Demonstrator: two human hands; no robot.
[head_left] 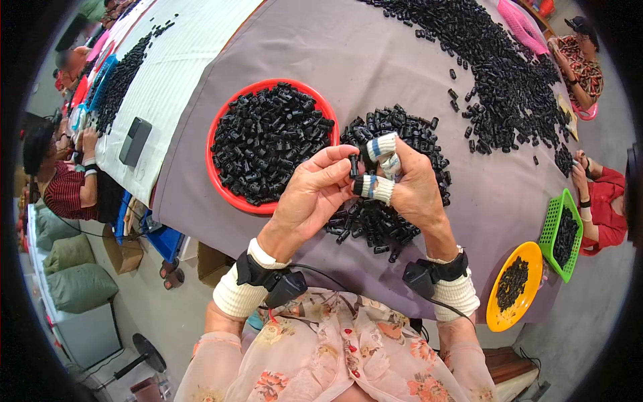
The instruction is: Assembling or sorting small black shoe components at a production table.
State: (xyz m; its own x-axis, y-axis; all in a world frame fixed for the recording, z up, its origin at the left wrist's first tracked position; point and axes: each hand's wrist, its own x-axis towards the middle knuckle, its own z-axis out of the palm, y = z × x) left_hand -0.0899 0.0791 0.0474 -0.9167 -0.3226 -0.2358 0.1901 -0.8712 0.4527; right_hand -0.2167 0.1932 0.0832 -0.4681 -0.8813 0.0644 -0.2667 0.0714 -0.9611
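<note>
Over the table, my left hand (pixel 308 201) pinches a small black cylindrical plastic part (pixel 354 165) between thumb and fingers. My right hand (pixel 418 191) meets it there, its curled thumb and finger wearing white knitted sleeves with blue stripes and closing on the same part. A dark piece shows at the tip of the right thumb; I cannot tell whether it is a second part. Beneath both hands spreads a loose pile of black parts (pixel 408 130). Left of the pile, a red round basin (pixel 213 154) is heaped with similar black parts.
A larger heap of black parts (pixel 495 87) covers the far right. A yellow plate (pixel 494 311) and a green basket (pixel 550 224) hold more. A dark box-shaped device (pixel 135 141) lies on the white cloth at left. Other people sit along both sides.
</note>
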